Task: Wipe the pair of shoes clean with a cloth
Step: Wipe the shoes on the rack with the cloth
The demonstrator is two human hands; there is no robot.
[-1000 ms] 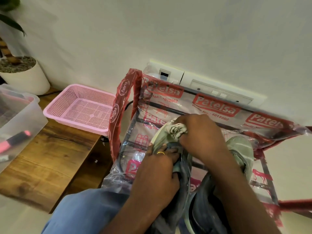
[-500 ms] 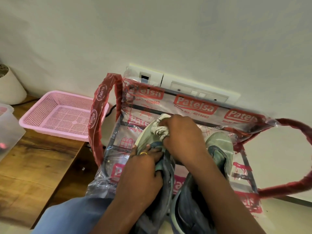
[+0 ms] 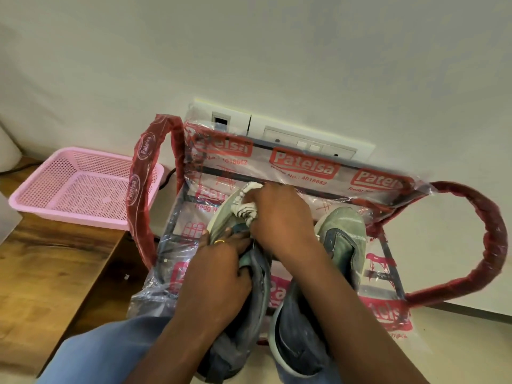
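Two grey-green and blue shoes lie side by side on a clear plastic bag [image 3: 304, 173] with red print. My left hand [image 3: 219, 270] grips the middle of the left shoe [image 3: 221, 217] and holds it tilted on its side. My right hand [image 3: 279, 217] is closed on a bunched white cloth [image 3: 245, 206] with dark marks, pressed against the toe of that shoe. The right shoe [image 3: 346, 234] rests untouched beside my right forearm, its heel partly hidden by the arm.
A pink mesh basket [image 3: 80, 187] stands on a wooden table [image 3: 41, 275] at the left. White wall sockets [image 3: 307, 134] sit just behind the bag. The bag's red handles [image 3: 493, 239] loop out to both sides. My blue-clad knee [image 3: 97, 353] is at the bottom left.
The view has swung to the right, so the basket and table slid left and the plant pot left the frame. Both hands keep their hold; the cloth stays on the left shoe's toe.
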